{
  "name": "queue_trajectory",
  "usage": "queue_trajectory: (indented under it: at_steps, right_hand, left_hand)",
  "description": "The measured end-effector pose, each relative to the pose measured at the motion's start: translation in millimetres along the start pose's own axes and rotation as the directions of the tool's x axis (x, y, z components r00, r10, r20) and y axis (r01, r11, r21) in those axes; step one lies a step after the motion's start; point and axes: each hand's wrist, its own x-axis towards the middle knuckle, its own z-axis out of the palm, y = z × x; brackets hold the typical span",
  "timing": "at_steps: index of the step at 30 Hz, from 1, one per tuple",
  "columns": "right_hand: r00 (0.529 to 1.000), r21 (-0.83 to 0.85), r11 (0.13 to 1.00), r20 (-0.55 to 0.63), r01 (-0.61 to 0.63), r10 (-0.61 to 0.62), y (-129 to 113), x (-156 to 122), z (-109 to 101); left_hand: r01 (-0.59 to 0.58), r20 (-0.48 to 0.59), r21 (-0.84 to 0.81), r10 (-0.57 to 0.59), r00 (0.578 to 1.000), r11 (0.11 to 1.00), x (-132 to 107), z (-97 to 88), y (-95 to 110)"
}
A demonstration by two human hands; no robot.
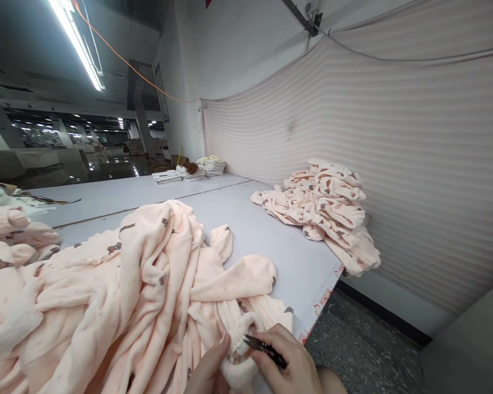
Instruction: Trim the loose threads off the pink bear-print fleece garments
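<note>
Head view: a heap of pink garments (8, 235) is seen at the left of the desk (238, 219), with a spread pink garment (139, 295) piled beside it. Its fluffy cuff (240, 375) is pinched by the left hand (207, 372) at the near edge, and black snips (265, 347) are gripped in the closed right hand (290, 366), tips at the cuff. Bare desk is left before a folded stack (328, 213) overhanging the right edge, beyond which open floor (365, 350) is seen.

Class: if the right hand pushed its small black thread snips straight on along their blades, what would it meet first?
Probably the fluffy white cuff of the pale pink fleece garment, held by the left hand; the black snips' tips nearly touch it.
</note>
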Motion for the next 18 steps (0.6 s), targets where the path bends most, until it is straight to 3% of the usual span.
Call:
queue_trajectory:
  at_steps: [8, 10, 12, 14, 15, 17, 18]
  right_hand:
    - [1.000, -0.024, 1.000, 0.008, -0.017, 0.018, -1.7, 3.1, -0.9]
    - [1.000, -0.015, 1.000, -0.002, -0.021, 0.021, -1.4, 2.8, -0.7]
    - [0.999, 0.036, 0.999, -0.045, -0.023, 0.024, 4.0, 1.4, -2.6]
    - [0.994, 0.111, 0.992, -0.080, -0.064, 0.073, 17.0, -1.0, -7.2]
    - [0.989, 0.142, 0.984, -0.091, -0.105, 0.119, 26.4, -2.4, -9.9]
    - [0.971, 0.140, 0.971, -0.110, -0.194, 0.210, 48.5, -4.6, -14.8]
    - [0.965, 0.105, 0.969, -0.121, -0.222, 0.234, 59.6, -4.8, -16.3]
  left_hand:
    - [-0.041, 0.004, -0.001, 0.041, 0.999, 0.999, 2.8, 4.0, -2.3]
    - [-0.044, 0.003, 0.043, 0.043, 0.999, 0.998, 4.3, 3.4, -3.2]
    - [-0.107, -0.039, 0.179, 0.116, 0.992, 0.978, 2.9, 1.7, -0.9]
    - [-0.212, -0.136, 0.493, 0.316, 0.939, 0.844, -2.5, -0.2, 6.3]
    - [-0.259, -0.150, 0.659, 0.461, 0.875, 0.706, -6.2, -0.9, 11.6]
    - [-0.307, -0.072, 0.850, 0.673, 0.736, 0.427, -13.6, -1.9, 23.8]
    - [-0.328, -0.016, 0.876, 0.700, 0.714, 0.354, -16.4, -2.6, 29.3]
